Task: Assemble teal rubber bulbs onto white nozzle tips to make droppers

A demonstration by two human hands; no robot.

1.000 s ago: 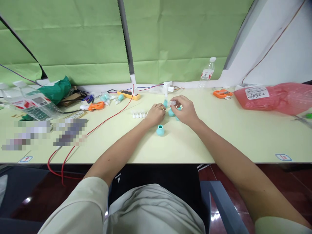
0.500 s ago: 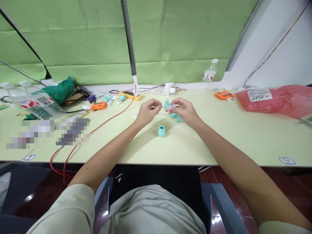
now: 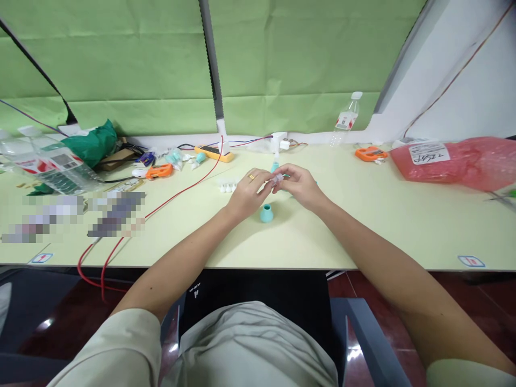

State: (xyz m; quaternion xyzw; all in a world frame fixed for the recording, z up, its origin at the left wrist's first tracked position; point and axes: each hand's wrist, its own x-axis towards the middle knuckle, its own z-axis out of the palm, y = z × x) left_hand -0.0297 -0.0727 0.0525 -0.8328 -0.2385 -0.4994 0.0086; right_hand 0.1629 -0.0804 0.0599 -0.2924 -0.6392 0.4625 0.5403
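My left hand (image 3: 249, 192), with a ring on one finger, meets my right hand (image 3: 300, 187) above the middle of the table. Between their fingertips is a small clear plastic piece (image 3: 276, 180), pinched from both sides; the fingers partly cover it. Just below the hands, a teal bulb-shaped piece (image 3: 266, 214) stands upright with its round opening facing up. Behind the fingertips another teal piece (image 3: 274, 166) with a pale tip shows in part. More teal behind my right hand is mostly hidden. Several small white pieces (image 3: 228, 187) stand in a row left of my left hand.
A red cable (image 3: 181, 192) crosses the table on the left. Farther back are a yellow multimeter-like device (image 3: 213, 153), orange tools (image 3: 159, 171) and a green bag (image 3: 94, 144). Plastic bottles (image 3: 60, 166) are at left; a bottle (image 3: 345, 121) and red bag (image 3: 455, 164) at right.
My left hand has moved right and closed on the clear plastic piece that my right hand holds. The row of white pieces now shows more. The view has shifted slightly.
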